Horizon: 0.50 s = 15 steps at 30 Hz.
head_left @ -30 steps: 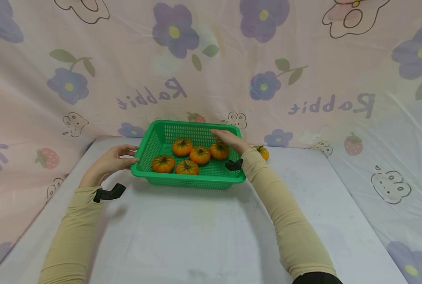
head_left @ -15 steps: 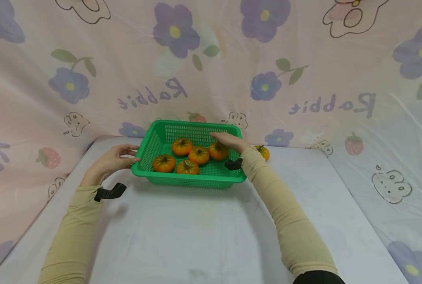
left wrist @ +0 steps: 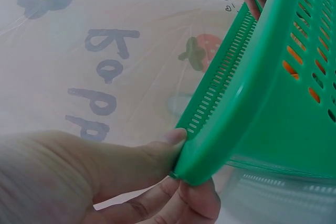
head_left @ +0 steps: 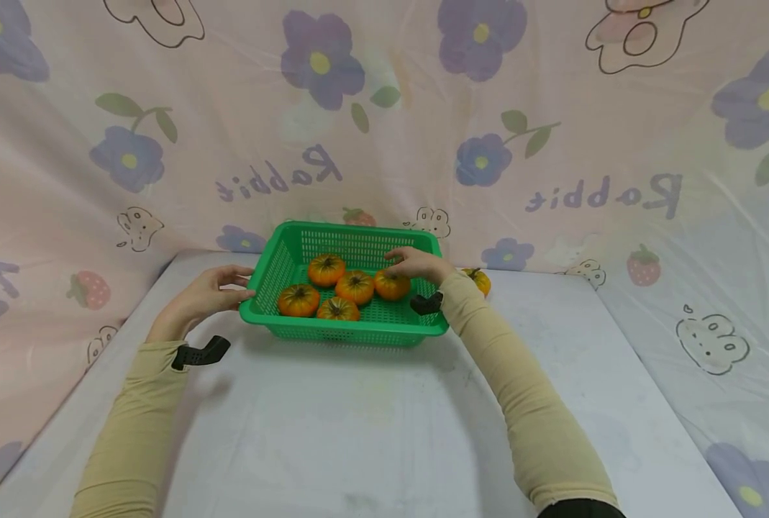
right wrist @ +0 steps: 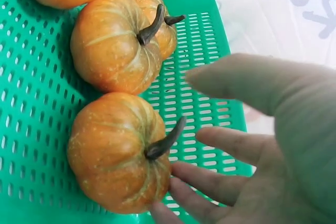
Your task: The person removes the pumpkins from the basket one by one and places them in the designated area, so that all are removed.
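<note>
A green plastic basket [head_left: 352, 328] with slotted walls holds several small orange pumpkins [head_left: 355, 288] with dark stems. My left hand [head_left: 206, 296] pinches the basket's left rim; the left wrist view shows the thumb [left wrist: 157, 153] on one side and the fingers [left wrist: 197, 200] curled on the other. Inside the basket at the right, my right hand [head_left: 423, 265] is spread beside the rightmost pumpkin [head_left: 392, 286]. In the right wrist view its lower fingertips touch that pumpkin [right wrist: 113, 156] on the stem side, with thumb and fingers wide apart.
Another pumpkin [head_left: 479, 280], more yellow, lies on the table outside the basket, partly behind the right sleeve [head_left: 507, 374]. The white tabletop [head_left: 332, 424] runs back to a patterned curtain [head_left: 397, 165] just behind the basket.
Several pumpkins in the basket have shifted a little to the left, the rightmost included. The right hand's fingers have lowered beside it. The left hand and basket stay in place.
</note>
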Tool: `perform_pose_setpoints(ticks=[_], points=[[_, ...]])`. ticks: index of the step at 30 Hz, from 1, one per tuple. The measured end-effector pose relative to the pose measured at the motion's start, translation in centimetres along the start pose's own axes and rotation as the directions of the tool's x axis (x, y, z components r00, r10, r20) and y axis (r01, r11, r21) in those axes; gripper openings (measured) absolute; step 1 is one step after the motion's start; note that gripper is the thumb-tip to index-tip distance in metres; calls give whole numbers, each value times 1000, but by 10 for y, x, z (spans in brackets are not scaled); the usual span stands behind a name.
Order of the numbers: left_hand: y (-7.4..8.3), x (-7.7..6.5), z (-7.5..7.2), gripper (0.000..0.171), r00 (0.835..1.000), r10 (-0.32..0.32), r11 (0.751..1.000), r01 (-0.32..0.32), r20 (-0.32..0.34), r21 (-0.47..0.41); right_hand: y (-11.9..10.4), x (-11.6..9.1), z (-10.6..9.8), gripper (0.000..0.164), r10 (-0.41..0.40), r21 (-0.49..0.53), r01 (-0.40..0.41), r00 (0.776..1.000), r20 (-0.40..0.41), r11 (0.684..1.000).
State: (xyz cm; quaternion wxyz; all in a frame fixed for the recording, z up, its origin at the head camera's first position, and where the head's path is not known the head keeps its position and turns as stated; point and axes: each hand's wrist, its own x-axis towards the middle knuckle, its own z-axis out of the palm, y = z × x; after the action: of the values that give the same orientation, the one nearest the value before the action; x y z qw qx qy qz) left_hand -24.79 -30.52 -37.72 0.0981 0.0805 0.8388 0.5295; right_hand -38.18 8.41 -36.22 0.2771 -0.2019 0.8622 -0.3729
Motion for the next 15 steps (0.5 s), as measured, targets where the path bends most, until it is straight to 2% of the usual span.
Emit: perform_pose_setpoints(ticks=[4, 8, 15], points=[[1, -1, 0, 58, 1000, 3, 1000, -3, 0, 2, 2, -1, -1, 61, -30, 18, 29, 999, 29, 999], [1, -1, 0, 57, 1000, 4, 1000, -4, -1, 5, 3, -3, 0, 68, -15, -13, 16, 998, 69, 1000], [3, -1, 1, 58, 1000, -1, 1000, 1, 2, 14, 2, -5, 4, 68, -3, -172, 29, 989, 149, 985]])
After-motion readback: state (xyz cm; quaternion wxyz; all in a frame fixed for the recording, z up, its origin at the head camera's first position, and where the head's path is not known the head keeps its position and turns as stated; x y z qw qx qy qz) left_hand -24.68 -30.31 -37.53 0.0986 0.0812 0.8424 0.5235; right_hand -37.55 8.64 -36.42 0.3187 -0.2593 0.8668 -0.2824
